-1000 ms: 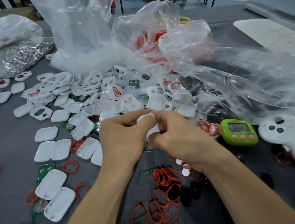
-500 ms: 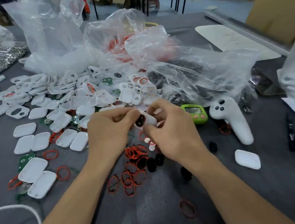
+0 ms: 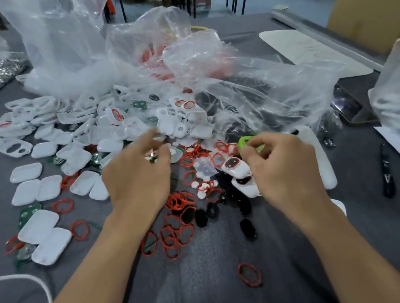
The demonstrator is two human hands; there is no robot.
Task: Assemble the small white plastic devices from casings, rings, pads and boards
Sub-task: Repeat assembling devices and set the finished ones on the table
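We work on a gray counter [image 3: 213, 290] w/ big clear bags [image 3: 249, 88] at the back & a heap of white casings [image 3: 113, 127] in front of them. We think the nxt step is to grab parts for one more device. To do it well, we take just one casing from the heap's edge, so nothing slides, then lay one ring in flat, no twist.

Our left hand [image 3: 138, 178] reaches to the heap. Its fingers [image 3: 149, 138] are blurry, so we can't tell if they hold sth. Our right hand [image 3: 285, 165] has curled fingers [image 3: 252, 147] by the green timer [image 3: 245, 141]. We can't tell if they pinch sth.

Two done devices [image 3: 235, 166] lie on the counter just left of the right fingers. Red rings [image 3: 177, 234] & black pads [image 3: 200, 218] lie between our hands.
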